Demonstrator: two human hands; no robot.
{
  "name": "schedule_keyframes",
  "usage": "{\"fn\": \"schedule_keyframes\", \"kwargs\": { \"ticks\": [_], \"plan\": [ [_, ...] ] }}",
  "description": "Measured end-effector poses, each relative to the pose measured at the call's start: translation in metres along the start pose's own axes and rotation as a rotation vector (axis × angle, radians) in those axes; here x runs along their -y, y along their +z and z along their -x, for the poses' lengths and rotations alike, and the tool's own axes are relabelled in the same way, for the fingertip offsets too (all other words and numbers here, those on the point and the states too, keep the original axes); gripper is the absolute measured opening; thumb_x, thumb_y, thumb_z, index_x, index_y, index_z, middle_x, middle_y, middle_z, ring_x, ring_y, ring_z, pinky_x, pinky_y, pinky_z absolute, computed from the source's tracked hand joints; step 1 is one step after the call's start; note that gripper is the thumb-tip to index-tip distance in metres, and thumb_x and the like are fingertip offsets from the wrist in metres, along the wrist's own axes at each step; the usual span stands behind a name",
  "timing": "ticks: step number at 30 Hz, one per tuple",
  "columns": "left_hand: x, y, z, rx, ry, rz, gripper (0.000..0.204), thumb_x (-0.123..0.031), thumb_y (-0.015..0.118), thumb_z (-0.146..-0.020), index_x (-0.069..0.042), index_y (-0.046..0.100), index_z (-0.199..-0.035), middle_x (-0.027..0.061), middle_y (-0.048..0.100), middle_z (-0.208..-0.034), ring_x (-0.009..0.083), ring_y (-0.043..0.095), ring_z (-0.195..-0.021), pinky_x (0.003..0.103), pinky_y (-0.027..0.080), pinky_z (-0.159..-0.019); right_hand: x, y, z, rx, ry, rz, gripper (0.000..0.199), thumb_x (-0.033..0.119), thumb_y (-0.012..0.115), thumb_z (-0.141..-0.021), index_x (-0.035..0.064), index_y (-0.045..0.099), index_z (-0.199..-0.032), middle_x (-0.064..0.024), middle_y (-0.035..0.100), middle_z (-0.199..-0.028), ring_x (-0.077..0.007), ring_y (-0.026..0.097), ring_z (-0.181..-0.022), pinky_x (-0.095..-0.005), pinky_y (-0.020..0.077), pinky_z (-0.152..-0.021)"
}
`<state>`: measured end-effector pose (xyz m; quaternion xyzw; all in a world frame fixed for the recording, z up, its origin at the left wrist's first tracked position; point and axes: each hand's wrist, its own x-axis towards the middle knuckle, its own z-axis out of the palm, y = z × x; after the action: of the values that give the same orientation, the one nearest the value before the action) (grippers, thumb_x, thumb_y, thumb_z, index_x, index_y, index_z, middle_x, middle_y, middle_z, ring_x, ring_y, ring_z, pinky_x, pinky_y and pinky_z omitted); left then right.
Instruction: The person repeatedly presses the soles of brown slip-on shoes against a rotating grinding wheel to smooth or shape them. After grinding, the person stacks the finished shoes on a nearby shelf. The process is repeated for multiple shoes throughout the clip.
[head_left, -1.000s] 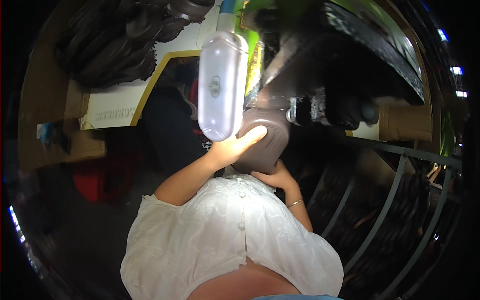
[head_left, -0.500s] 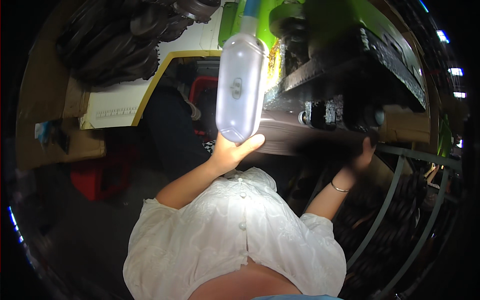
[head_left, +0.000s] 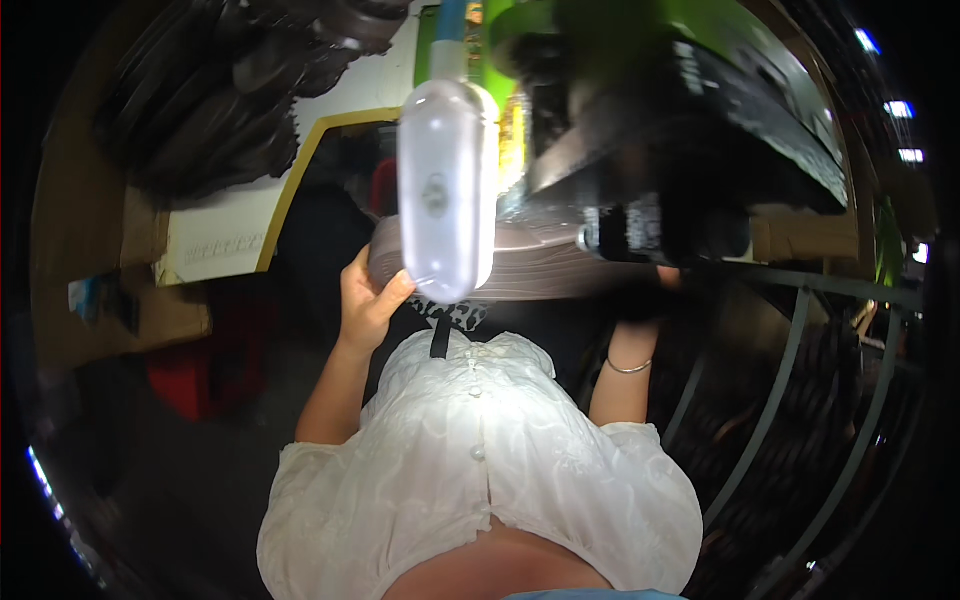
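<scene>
- Just beyond the white blouse (head_left: pixel 480 470), at the middle of the view, lies a wide grey-brown ribbed part (head_left: pixel 530 268), dish-like in shape; its long axis runs left to right across the scene.
- At its left end, the left hand (head_left: pixel 368 300) cups the rim, thumb up against the edge and fingers curled behind it, so the hand is closed on the ribbed part.
- At its right end the right hand (head_left: pixel 668 280) reaches up, bangle (head_left: pixel 628 368) on the wrist. The hand itself sits in shadow under a dark machine block (head_left: pixel 690 170), so I cannot tell whether it grips or only rests there.
- Both arms rise about evenly; the left hand is the one clearly in contact, and the part lies straight ahead of both hands, spanning between them.
- Hanging in front of the part, close to the camera, is a pale translucent capsule-shaped device (head_left: pixel 447 190) with a blue strap above it; it stands upright and hides part of the rim.
- On the far left a white board (head_left: pixel 225 240) with a yellow border slants across, small dark lettering on it too blurred to make out.
- Near left, a red box-like shape (head_left: pixel 195 375) sits on the floor, with a brown carton (head_left: pixel 110 305) beside it carrying a small blue-and-white label.
- Bright green machine housing (head_left: pixel 640 25) fills the far top right.
</scene>
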<state>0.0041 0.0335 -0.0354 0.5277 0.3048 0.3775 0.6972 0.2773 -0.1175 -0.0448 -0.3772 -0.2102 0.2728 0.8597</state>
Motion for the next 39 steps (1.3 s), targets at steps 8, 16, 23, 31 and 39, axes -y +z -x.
{"fn": "schedule_keyframes", "kwargs": {
  "ticks": [8, 16, 23, 31, 39],
  "plan": [
    [0.030, -0.075, 0.015, 0.070, 0.036, 0.081, 0.045, -0.012, 0.050, -0.087, 0.007, 0.036, -0.125, 0.0183, 0.044, -0.123, 0.0278, 0.046, -0.112, 0.041, 0.035, -0.097, -0.022, 0.049, 0.018, -0.039, 0.410, -0.306, 0.031, 0.005, 0.062, -0.071, -0.0025, 0.058, -0.100, -0.0106, 0.062, -0.094, -0.0205, 0.060, -0.085, -0.0335, 0.0479, -0.081],
    [0.024, -0.130, 0.018, -0.020, -0.079, -0.008, 0.048, -0.026, 0.058, -0.084, 0.002, 0.044, -0.121, 0.0151, 0.048, -0.121, 0.0270, 0.045, -0.113, 0.041, 0.033, -0.098, -0.035, 0.068, 0.030, 0.117, 0.466, -0.272, 0.033, 0.015, 0.066, -0.073, 0.0020, 0.058, -0.102, -0.0060, 0.061, -0.093, -0.0155, 0.056, -0.088, -0.0277, 0.0425, -0.082],
    [0.035, -0.144, 0.025, 0.108, -0.215, -0.034, 0.057, -0.019, 0.064, -0.077, 0.003, 0.040, -0.124, 0.0154, 0.047, -0.121, 0.0269, 0.047, -0.110, 0.039, 0.035, -0.096, -0.048, 0.078, 0.024, 0.343, 0.279, 0.031, 0.049, 0.024, 0.069, -0.072, 0.0016, 0.050, -0.112, -0.0089, 0.056, -0.107, -0.0180, 0.052, -0.101, -0.0306, 0.0386, -0.091],
    [0.074, -0.020, 0.012, 0.557, -0.373, -0.719, 0.030, 0.000, 0.070, -0.065, 0.007, 0.058, -0.092, 0.0123, 0.064, -0.086, 0.0155, 0.059, -0.078, 0.029, 0.046, -0.074, -0.014, 0.075, -0.012, 0.526, 0.162, 0.582, 0.070, 0.029, 0.076, -0.061, -0.0004, 0.048, -0.118, -0.0156, 0.058, -0.107, -0.0233, 0.056, -0.100, -0.0305, 0.0437, -0.087],
    [0.001, 0.097, -0.034, 0.259, 0.135, -0.401, 0.015, -0.012, 0.070, -0.075, 0.000, 0.065, -0.081, 0.0029, 0.062, -0.067, 0.0080, 0.054, -0.060, 0.022, 0.042, -0.054, -0.007, 0.072, -0.022, 0.481, 0.173, 0.567, 0.052, 0.014, 0.074, -0.067, -0.0031, 0.051, -0.111, -0.0109, 0.059, -0.101, -0.0165, 0.056, -0.092, -0.0297, 0.0449, -0.083]
  ]
}}
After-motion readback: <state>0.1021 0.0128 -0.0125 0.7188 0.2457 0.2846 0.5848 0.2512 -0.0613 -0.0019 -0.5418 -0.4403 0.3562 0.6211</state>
